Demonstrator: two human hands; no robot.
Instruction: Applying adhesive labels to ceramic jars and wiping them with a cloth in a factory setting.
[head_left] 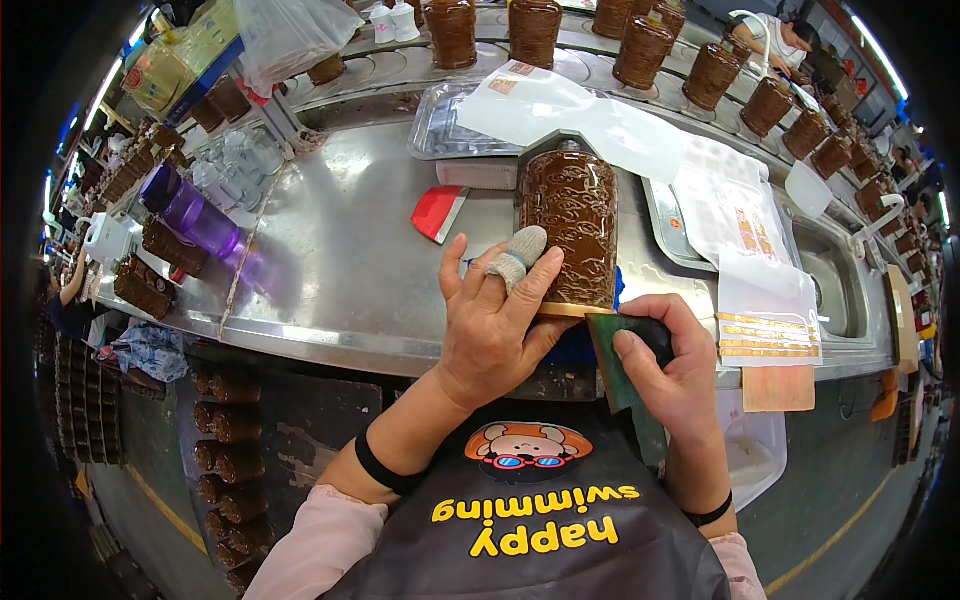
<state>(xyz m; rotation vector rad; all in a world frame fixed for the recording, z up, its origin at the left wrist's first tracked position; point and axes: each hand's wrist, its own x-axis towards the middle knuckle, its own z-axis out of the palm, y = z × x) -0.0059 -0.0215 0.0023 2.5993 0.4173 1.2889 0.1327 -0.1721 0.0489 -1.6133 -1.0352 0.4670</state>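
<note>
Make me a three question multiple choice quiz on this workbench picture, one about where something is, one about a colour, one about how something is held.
1. Where does the purple bottle lie?
A. left on the steel table
B. in the sink
C. in the right hand

2. What colour is the flat scraper behind the left hand?
A. blue
B. red
C. yellow

3. How is the brown patterned cylinder held?
A. untouched
B. lifted by both hands
C. steadied by the left hand's fingers

Answers: 1 A, it lies at the table's left end. 2 B, its blade is red. 3 C, the left fingers press its side while the right hand grips a dark green pad.
</note>
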